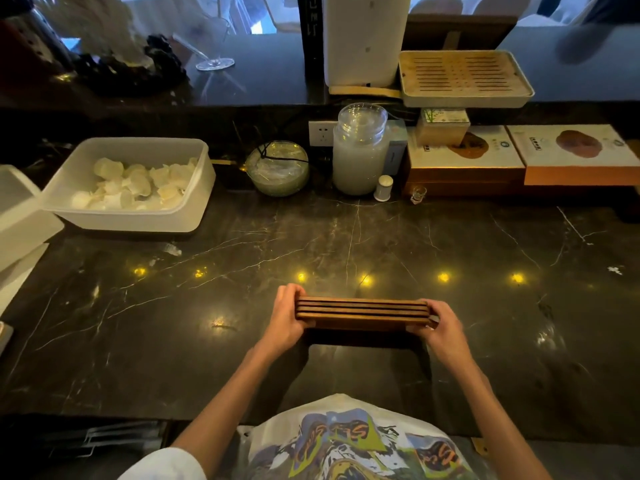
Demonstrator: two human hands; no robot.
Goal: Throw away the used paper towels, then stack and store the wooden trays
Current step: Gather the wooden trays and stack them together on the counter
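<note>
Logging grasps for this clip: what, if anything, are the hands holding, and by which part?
Both hands hold the stack of wooden trays by its short ends, the left hand gripping the left end and the right hand the right end, above the dark marble counter.

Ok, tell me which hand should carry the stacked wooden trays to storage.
Left, marginally. Both grip the stacked wooden trays, one end each. The left hand curls over the top edges, while the right hand seems to hold its end more from the side. Lifting with both looks safer.
</note>
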